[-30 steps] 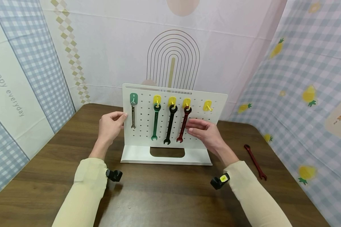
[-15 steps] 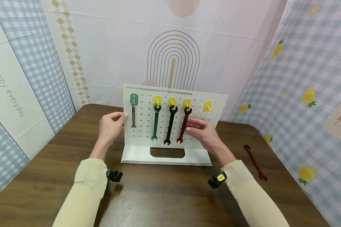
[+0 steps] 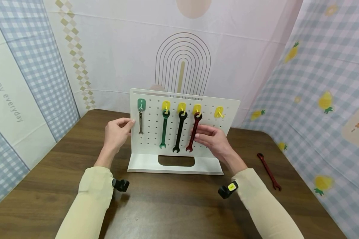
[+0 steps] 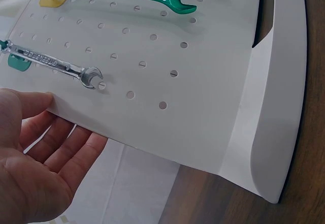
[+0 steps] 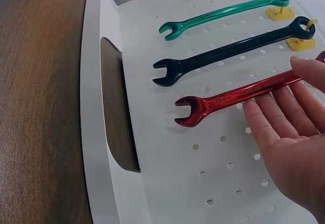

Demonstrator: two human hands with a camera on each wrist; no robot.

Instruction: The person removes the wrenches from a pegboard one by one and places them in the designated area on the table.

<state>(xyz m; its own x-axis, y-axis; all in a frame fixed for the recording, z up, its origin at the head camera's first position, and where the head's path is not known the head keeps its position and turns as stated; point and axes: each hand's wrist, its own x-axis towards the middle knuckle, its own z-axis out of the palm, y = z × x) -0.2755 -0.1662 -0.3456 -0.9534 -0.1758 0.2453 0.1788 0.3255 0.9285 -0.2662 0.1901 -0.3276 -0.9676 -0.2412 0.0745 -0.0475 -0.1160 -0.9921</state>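
Observation:
A white pegboard (image 3: pixel 152 150) stands on the table, with my left hand (image 3: pixel 115 136) pinching its left edge, thumb in front and fingers behind. My right hand (image 3: pixel 216 141) holds a red combination wrench (image 5: pixel 238 94), thumb over the shank and fingers behind it. This wrench hangs by its ring end from a yellow hook (image 3: pixel 196 108). Left of it hang a black wrench (image 3: pixel 179 132) and a green wrench (image 3: pixel 164 129), each on a yellow hook. Nearest my left hand, a small silver wrench (image 4: pixel 51 61) hangs from a green hook (image 4: pixel 19 62).
Another red wrench (image 3: pixel 268 171) lies on the wooden table (image 3: pixel 167 205) at the right. A bare yellow hook (image 3: pixel 219 112) sits at the board's right side. Patterned cloths (image 3: pixel 122 49) hang behind and on both sides.
My right hand has shifted slightly left, and its fingers now lie further behind the hanging red wrench. The left hand stays at the board's edge.

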